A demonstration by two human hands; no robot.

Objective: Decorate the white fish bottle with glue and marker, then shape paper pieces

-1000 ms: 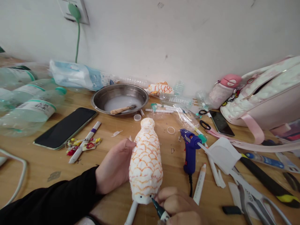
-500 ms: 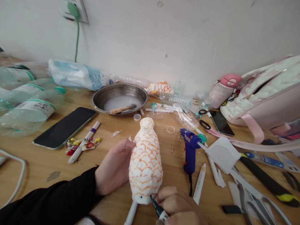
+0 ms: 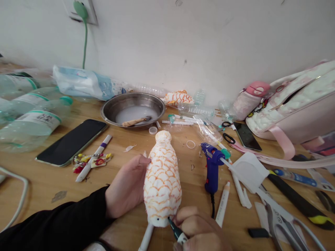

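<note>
A white bottle-shaped fish figure [image 3: 162, 174] with orange scale lines lies with its narrow neck pointing away from me. My left hand [image 3: 129, 184] grips its left side, thumb on top. In my right hand [image 3: 199, 228] is a dark-tipped marker pen [image 3: 178, 232], pinched near the front. Its tip touches the figure's near end, at the right one of two small dark dots. A white stick [image 3: 146, 238] shows beneath that end. The fingers of my left hand under the figure are hidden.
A metal bowl [image 3: 104, 111] of cloudy liquid with a brush stands behind. A blue glue gun [image 3: 211, 170], scissors [image 3: 277, 216] and a capped white marker [image 3: 223, 204] lie right. On the left are a phone [image 3: 72, 141] and plastic bottles [image 3: 39, 122]. A pink bag [image 3: 295, 108] sits far right.
Hardly anything differs: the view has shifted very slightly. Both hands, the fish figure and the marker pen keep their places, with the tip still at the right dot.
</note>
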